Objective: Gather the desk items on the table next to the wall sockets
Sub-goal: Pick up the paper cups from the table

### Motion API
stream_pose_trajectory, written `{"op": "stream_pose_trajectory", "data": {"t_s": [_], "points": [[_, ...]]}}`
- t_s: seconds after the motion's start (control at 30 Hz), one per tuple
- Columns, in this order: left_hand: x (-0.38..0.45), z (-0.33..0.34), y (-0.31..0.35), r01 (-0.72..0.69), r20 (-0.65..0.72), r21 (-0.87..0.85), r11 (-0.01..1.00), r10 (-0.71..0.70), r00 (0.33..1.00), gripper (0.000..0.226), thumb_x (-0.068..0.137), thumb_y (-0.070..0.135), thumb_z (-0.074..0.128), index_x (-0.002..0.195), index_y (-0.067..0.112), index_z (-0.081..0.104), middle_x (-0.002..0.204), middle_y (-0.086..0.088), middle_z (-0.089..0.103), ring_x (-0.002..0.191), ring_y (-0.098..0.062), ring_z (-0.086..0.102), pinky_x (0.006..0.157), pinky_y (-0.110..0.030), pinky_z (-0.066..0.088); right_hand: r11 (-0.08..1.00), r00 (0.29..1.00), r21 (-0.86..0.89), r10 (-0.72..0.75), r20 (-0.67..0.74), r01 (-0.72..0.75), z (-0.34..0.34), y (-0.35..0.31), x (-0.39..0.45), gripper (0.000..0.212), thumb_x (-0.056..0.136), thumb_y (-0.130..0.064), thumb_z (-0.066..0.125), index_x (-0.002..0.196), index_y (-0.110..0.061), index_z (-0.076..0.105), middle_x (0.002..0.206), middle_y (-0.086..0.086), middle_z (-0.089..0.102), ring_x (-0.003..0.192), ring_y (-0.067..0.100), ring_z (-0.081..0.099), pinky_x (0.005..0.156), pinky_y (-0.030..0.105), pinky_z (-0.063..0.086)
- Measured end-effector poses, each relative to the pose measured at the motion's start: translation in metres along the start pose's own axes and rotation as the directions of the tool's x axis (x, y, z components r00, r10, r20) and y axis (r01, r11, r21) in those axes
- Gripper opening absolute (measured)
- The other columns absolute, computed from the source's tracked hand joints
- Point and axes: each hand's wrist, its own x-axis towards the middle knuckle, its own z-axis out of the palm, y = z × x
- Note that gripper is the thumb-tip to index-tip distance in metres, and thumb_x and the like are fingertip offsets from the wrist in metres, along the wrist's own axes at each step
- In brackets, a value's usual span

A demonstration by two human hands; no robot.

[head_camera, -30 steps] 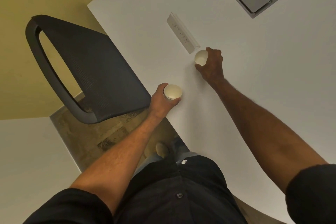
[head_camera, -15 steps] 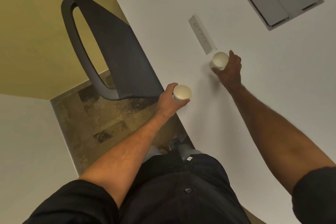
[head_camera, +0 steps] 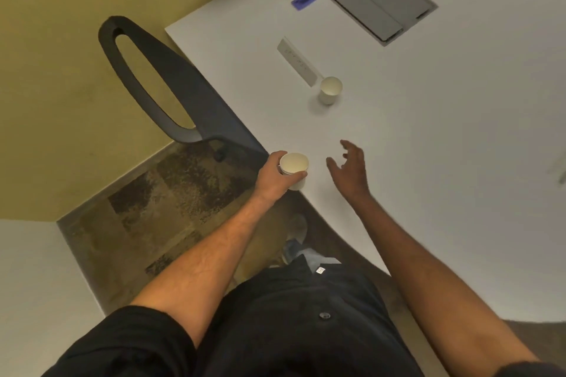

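Progress was partial: one white paper cup stood beside the flat white socket strip; the left hand gripped a second white paper cup at the white table edge, right hand open and empty.

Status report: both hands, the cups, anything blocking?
Left hand shut on near cup at table edge. Right hand open, empty. Far cup upright beside socket strip. Nothing blocking.

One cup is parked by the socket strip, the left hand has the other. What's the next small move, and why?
Probably carry the cup in the left hand forward and set it beside the cup standing at the near end of the socket strip. The held one sits at the table edge; the right hand is open, empty.
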Motion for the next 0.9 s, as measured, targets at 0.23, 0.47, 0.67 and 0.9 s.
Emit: {"op": "stream_pose_trajectory", "data": {"t_s": [0.23,0.47,0.67,0.9], "points": [[-0.076,0.039,-0.013,-0.042,0.145,-0.063,0.997,0.051,0.988,0.069,0.075,0.038,0.086,0.133,0.023,0.052,0.122,0.007,0.058,0.112,-0.016,0.059,0.077,-0.020,0.058,0.979,0.986,0.154,0.117,0.122,-0.136,-0.008,0.041,-0.117,0.054,0.093,-0.024,0.070,0.142,-0.026,0.047,0.146,-0.003,0.051,0.117,0.014,0.058,0.086,0.018,0.050],[-0.139,0.122,0.012,-0.076,0.394,-0.052,0.996,0.090,0.915,0.077,0.072,0.041,0.087,0.137,0.022,0.050,0.135,0.000,0.057,0.114,-0.014,0.059,0.091,-0.042,0.059,0.922,0.977,0.336,0.212,-0.028,-0.191,-0.083,0.089,-0.195,0.040,0.097,-0.037,0.064,0.135,-0.029,0.052,0.139,-0.005,0.060,0.119,0.016,0.062,0.085,0.018,0.052],[-0.189,0.239,0.043,-0.161,0.572,0.019,0.987,0.121,0.811,0.073,0.072,0.037,0.088,0.133,0.019,0.052,0.130,0.000,0.062,0.116,-0.018,0.061,0.100,-0.045,0.054,0.870,0.937,0.448,0.308,-0.167,-0.206,-0.181,0.158,-0.244,0.041,0.096,-0.036,0.066,0.134,-0.028,0.053,0.131,-0.010,0.059,0.112,0.011,0.061,0.077,0.013,0.047],[-0.270,0.421,0.054,-0.303,0.749,0.075,0.950,0.147,0.646,0.067,0.073,0.032,0.089,0.130,0.018,0.057,0.126,0.003,0.066,0.116,-0.014,0.064,0.099,-0.033,0.054,0.797,0.857,0.561,0.435,-0.277,-0.223,-0.317,0.285,-0.309,0.043,0.094,-0.022,0.070,0.134,-0.020,0.054,0.127,-0.005,0.062,0.109,0.009,0.064,0.081,0.014,0.052]]}}
